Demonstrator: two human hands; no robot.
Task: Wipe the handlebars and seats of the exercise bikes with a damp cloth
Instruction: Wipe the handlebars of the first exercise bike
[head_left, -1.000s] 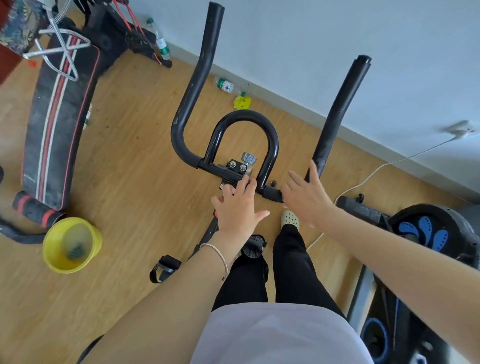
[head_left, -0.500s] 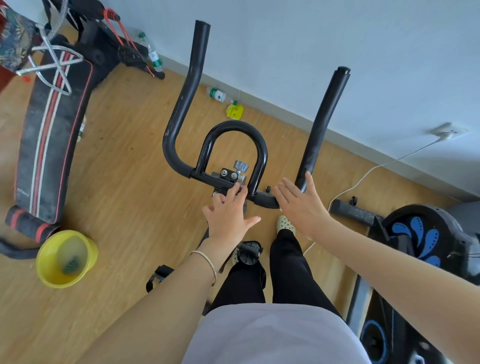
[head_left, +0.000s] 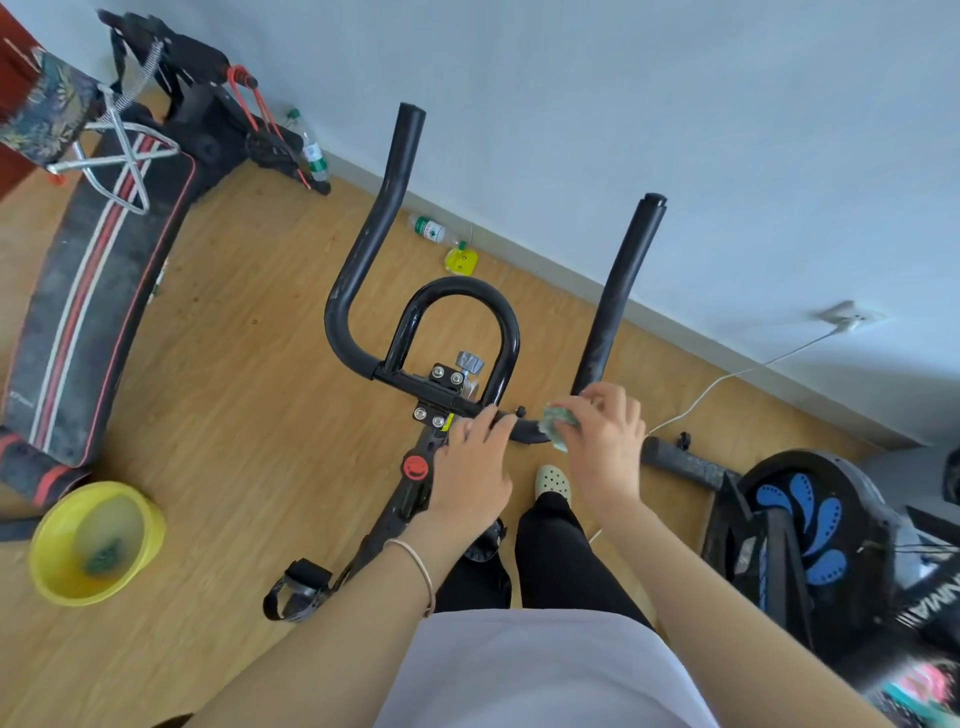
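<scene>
Green-grey cloth (head_left: 558, 423) is bunched up small in the right hand (head_left: 602, 441), fingers curled around it and pinching it against the black crossbar of the handlebars (head_left: 441, 306), right where the bar bends up into the right-side grip. Makes sense imo, a wadded cloth gets into that tight corner better than a flat one.

Left hand (head_left: 475, 467) is flat-ish, fingers together and resting on the crossbar next to the clamp bolts, not gripping anything afaict. Prob just steadying the bar so it doesn't wobble while the other hand scrubs.

Person is standing w/ the bike frame (head_left: 410, 499) between them and the floor, so both hands reach the middle of the bars easily. Tall grips on both sides and the inner loop look dusty, so I'd guess the job is only at the start here. Seat isn't in view, can't say anything abt it.

Yellow basin (head_left: 148, 525) sits on the wood floor toward the left edge, w/ water and something dark-green in it (spare cloth maybe, too blurry to tell). Close enough to rinse w/o walking. Second bike (head_left: 810, 525) is at the right edge.
</scene>
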